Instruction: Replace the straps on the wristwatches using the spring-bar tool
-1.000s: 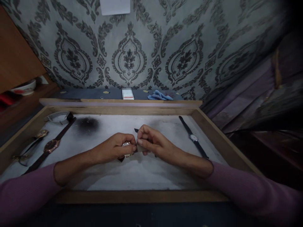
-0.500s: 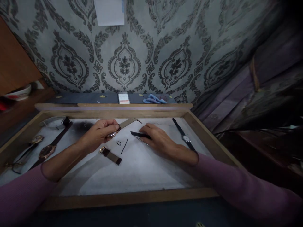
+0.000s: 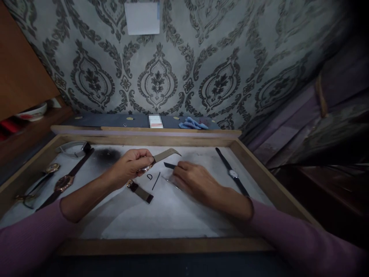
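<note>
My left hand [image 3: 134,165] is closed on a wristwatch [image 3: 147,167], its face edge at the fingertips. One grey-beige strap half sticks out to the right, curling at the tip. My right hand [image 3: 198,179] is blurred, with its fingers curled on a flat black strip [image 3: 169,165] with a slanted end. Below these fingers lies a thin silver tool [image 3: 173,183]; its rear end is hidden or blurred by the hand. Between the hands are a small black curl [image 3: 149,177] and a thin black stick [image 3: 156,181]. Nearer me lies a loose buckle strap piece [image 3: 140,191].
A wooden tray [image 3: 161,246] with a pale bottom surrounds the work. Watches lie at its left, including a brown-strapped one [image 3: 63,183], and a black-strapped watch [image 3: 233,173] at its right. Behind the rim are a blue cloth [image 3: 192,123] and a small box [image 3: 155,121].
The view has shifted, moving everything slightly rightward. The silver tool, close under the black strip before, now shows lower and farther from it. My left hand still holds the watch.
</note>
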`<state>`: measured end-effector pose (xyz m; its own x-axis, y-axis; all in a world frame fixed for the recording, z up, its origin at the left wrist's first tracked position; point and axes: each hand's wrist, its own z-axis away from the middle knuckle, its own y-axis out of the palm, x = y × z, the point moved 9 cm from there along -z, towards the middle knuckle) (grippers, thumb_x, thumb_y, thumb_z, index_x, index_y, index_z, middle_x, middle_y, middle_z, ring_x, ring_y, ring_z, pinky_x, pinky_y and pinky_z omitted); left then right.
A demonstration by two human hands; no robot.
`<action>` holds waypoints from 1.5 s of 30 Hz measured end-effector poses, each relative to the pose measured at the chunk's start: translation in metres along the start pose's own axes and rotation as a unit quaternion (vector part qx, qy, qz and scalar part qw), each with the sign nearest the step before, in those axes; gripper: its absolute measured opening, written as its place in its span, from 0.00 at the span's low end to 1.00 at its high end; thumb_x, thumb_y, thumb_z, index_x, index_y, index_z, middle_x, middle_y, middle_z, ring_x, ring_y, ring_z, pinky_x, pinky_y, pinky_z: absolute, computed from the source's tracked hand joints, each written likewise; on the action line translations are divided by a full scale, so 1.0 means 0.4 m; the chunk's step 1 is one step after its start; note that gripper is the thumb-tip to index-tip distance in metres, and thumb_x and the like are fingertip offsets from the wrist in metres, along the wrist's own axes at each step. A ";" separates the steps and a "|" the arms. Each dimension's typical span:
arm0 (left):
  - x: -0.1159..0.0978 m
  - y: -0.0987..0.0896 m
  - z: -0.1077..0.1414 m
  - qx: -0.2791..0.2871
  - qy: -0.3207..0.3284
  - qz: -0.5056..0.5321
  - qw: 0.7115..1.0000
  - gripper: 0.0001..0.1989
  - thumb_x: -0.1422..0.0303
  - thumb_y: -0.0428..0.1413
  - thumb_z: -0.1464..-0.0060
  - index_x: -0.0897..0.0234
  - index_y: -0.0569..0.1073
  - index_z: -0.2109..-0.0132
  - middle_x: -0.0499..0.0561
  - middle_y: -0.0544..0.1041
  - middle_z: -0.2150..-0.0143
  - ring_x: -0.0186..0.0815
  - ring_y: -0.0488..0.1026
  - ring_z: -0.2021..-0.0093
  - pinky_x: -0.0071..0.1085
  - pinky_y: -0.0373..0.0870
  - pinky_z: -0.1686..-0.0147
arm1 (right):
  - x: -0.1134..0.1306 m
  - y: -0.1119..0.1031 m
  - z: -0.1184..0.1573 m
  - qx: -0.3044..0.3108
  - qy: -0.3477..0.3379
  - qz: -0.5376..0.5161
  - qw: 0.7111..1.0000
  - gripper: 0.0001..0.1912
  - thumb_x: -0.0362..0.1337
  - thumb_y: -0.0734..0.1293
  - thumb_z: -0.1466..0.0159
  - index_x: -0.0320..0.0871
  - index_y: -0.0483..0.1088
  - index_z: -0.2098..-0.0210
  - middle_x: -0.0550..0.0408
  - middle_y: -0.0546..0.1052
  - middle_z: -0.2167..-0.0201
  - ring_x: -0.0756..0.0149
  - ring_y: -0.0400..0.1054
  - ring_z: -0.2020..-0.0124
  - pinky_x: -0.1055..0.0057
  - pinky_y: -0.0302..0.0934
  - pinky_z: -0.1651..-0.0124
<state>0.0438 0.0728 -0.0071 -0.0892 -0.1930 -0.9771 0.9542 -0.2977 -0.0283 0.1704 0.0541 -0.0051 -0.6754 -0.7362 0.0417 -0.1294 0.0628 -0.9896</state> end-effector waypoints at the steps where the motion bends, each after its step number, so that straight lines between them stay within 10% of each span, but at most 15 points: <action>1: 0.001 0.002 0.000 0.002 0.000 -0.001 1.000 0.13 0.61 0.58 0.55 0.65 0.64 0.74 0.40 0.60 0.80 0.23 0.53 0.81 0.21 0.47 0.81 | 0.014 0.005 0.003 0.012 -0.003 -0.038 0.999 0.10 0.36 0.60 0.32 0.39 0.69 0.66 0.49 0.74 0.67 0.65 0.67 0.69 0.70 0.58 0.67; 13: 0.000 0.015 0.005 0.039 0.027 -0.074 0.996 0.12 0.61 0.54 0.49 0.64 0.64 0.72 0.41 0.60 0.79 0.24 0.53 0.81 0.21 0.48 0.82 | 0.006 0.010 0.005 0.021 0.018 -0.155 0.988 0.06 0.31 0.57 0.34 0.42 0.61 0.68 0.51 0.73 0.72 0.64 0.65 0.73 0.68 0.58 0.70; 23: -0.004 0.029 0.015 0.077 0.027 -0.075 0.994 0.11 0.61 0.54 0.47 0.64 0.65 0.71 0.41 0.61 0.79 0.24 0.53 0.81 0.22 0.48 0.81 | 0.070 -0.133 0.020 -0.081 -0.085 -0.283 0.952 0.08 0.32 0.57 0.32 0.42 0.67 0.59 0.52 0.74 0.68 0.67 0.68 0.68 0.70 0.61 0.65; 45: 0.024 0.054 0.016 0.087 -0.024 -0.010 0.996 0.12 0.61 0.56 0.51 0.64 0.65 0.72 0.40 0.59 0.80 0.24 0.49 0.82 0.22 0.44 0.83 | 0.036 -0.032 0.024 -0.006 0.004 -0.456 0.890 0.10 0.38 0.55 0.29 0.42 0.63 0.63 0.61 0.69 0.77 0.78 0.60 0.84 0.78 0.56 0.80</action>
<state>0.0618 0.0587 -0.0157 -0.1254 -0.2275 -0.9657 0.8885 -0.4589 -0.0072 0.1693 0.0363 0.0070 -0.2906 -0.4786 0.8285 -0.6345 -0.5517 -0.5413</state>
